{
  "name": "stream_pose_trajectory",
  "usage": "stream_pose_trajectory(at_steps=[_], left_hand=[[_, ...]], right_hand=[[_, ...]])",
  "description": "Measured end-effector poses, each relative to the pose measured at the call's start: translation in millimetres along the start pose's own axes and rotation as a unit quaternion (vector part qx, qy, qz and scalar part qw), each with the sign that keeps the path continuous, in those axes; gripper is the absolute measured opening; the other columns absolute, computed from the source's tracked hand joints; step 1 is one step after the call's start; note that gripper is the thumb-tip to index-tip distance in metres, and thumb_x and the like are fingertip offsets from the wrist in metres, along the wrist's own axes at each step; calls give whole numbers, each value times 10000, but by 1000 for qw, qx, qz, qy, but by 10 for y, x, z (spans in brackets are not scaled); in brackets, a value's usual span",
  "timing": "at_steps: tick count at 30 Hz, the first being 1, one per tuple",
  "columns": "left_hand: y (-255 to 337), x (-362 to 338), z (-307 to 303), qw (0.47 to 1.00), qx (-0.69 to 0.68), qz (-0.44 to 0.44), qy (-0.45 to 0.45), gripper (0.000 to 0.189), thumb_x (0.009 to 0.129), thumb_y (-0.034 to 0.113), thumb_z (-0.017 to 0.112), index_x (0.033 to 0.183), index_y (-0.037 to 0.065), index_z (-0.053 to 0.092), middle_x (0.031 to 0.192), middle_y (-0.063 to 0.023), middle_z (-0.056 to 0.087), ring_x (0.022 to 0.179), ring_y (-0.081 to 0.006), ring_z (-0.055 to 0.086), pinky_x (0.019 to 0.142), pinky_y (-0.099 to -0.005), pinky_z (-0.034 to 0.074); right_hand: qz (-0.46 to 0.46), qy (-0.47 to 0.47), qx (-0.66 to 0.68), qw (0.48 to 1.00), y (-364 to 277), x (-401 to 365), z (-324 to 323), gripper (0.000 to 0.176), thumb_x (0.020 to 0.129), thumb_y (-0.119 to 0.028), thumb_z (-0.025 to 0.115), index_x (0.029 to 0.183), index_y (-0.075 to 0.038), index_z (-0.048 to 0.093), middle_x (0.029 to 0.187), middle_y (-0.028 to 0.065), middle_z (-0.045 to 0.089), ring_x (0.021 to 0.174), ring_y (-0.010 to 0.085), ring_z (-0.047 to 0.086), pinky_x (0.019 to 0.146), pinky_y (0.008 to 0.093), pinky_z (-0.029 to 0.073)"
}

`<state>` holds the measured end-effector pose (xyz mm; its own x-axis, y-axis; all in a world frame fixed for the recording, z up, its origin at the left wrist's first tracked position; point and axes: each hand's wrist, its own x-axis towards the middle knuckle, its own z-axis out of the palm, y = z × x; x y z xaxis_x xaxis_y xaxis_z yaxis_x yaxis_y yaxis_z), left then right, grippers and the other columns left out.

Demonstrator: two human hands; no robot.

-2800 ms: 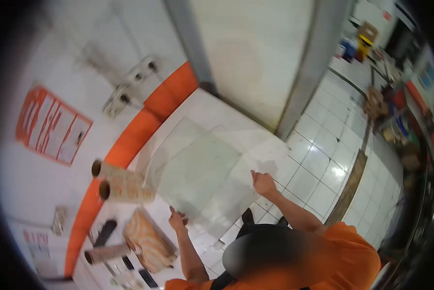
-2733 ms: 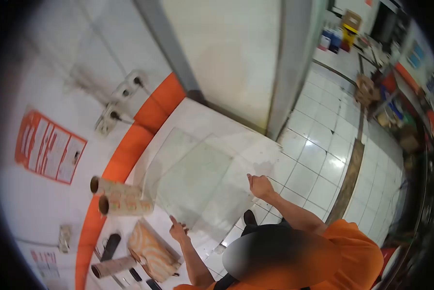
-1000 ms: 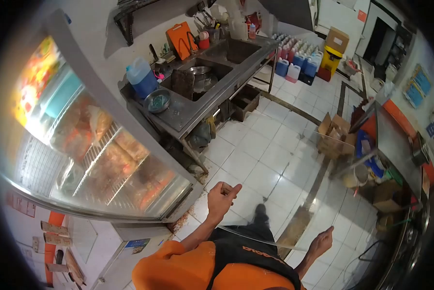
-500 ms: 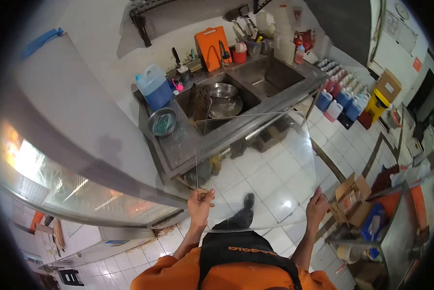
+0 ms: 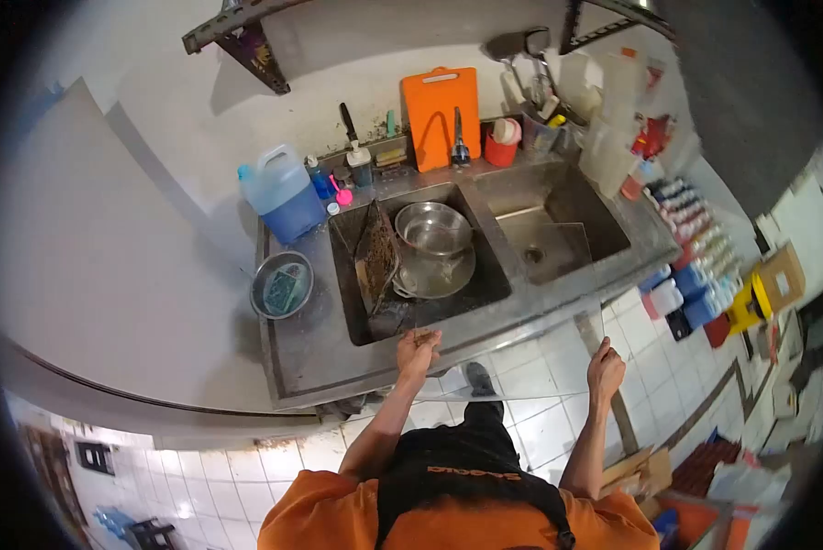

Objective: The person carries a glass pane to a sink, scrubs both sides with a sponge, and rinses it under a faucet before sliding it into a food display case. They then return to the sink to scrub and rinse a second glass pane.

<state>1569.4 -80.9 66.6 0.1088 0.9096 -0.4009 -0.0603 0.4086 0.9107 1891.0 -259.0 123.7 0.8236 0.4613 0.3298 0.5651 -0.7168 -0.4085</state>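
Observation:
A clear, see-through panel (image 5: 530,367) is held in front of me, its far edge overlapping the right sink basin (image 5: 544,247) in this view. My left hand (image 5: 418,353) is closed on the panel's left edge, close to the front of the left basin (image 5: 347,325). On the opposite edge, the fingers of my right hand (image 5: 606,368) grip the sheet above the tiled floor. Inside the left basin are a steel bowl (image 5: 434,229), a round metal pan or lid (image 5: 441,275) below it, and a dark, stained flat piece (image 5: 375,261) leaning at the left.
On the counter's left stand a blue-liquid jug (image 5: 287,197) and a metal bowl (image 5: 283,286) with a green scouring pad. An orange cutting board (image 5: 441,119) leans behind the faucet (image 5: 460,137). Bottles (image 5: 695,229) line the floor at right; a metal shelf bracket (image 5: 246,46) juts out above.
I have moved nearer the sink, and the view has shifted with me. The panel has gone forward with both hands, from over the floor to partly over the sink.

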Motion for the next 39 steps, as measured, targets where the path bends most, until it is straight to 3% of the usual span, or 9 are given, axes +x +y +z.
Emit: stream_pose_trajectory(at_steps=[17,22,24,25,26,28,34,36,39], left_hand=[[-68,1146,1035,969,89,-84,216,279,799,268,766,869,15,669,722,-52,676,666,-154,635,614,-322,490],[-109,1210,1064,960,105,-84,247,438,744,401,784,887,7,658,753,-105,692,734,-256,676,720,-380,504],[-159,1260,1057,956,115,-78,257,437,745,400,782,897,10,655,759,-116,694,748,-275,681,727,-389,508],[-189,1270,1055,955,130,-70,258,437,746,398,781,908,13,652,765,-126,696,761,-293,687,734,-399,513],[-227,1271,1053,954,125,-70,262,437,746,398,781,908,13,652,765,-126,696,761,-293,687,734,-399,513],[-281,1302,1028,942,179,-47,280,424,759,398,772,928,30,647,815,-144,701,811,-313,689,756,-417,519],[-367,1269,941,976,84,-23,197,401,795,355,756,998,33,631,897,-157,709,830,-310,696,736,-409,529],[-521,1333,924,980,63,-14,191,404,795,351,757,1009,33,628,880,-154,709,796,-304,700,718,-408,531],[-522,1341,808,982,111,39,150,434,799,336,759,1048,18,601,874,-157,706,771,-272,702,692,-392,539]], right_hand=[[-176,-135,25,975,-42,2021,2271,565,1019,-318,401,645,49,613,665,264,611,558,404,594,588,487,513],[-252,-104,-73,959,366,2151,2840,366,1012,-283,434,718,-87,524,678,9,508,679,150,513,877,348,493],[-431,246,-590,637,959,2318,3492,360,1014,-302,439,710,-115,492,667,-31,456,680,115,469,885,340,482],[-435,250,-587,636,760,2295,3324,360,1014,-302,439,710,-115,492,667,-31,456,680,115,469,885,340,482],[-363,58,-368,854,608,2251,3096,336,1014,-259,417,815,-33,567,779,94,566,771,241,548,824,401,483],[-193,-118,-50,973,323,2061,2918,350,1009,-237,416,951,33,630,950,199,678,904,365,626,763,462,502],[-188,-72,-196,960,-1188,1853,2060,325,994,-255,469,1090,9,633,1137,164,641,1008,308,628,879,374,502],[-319,-219,397,832,-1580,1738,2597,253,974,-179,520,1127,-12,632,1088,161,652,1006,287,629,885,361,497],[-377,-396,389,741,-3678,510,1752,216,913,-21,584,1122,-20,637,1048,139,669,961,265,658,845,349,514]])
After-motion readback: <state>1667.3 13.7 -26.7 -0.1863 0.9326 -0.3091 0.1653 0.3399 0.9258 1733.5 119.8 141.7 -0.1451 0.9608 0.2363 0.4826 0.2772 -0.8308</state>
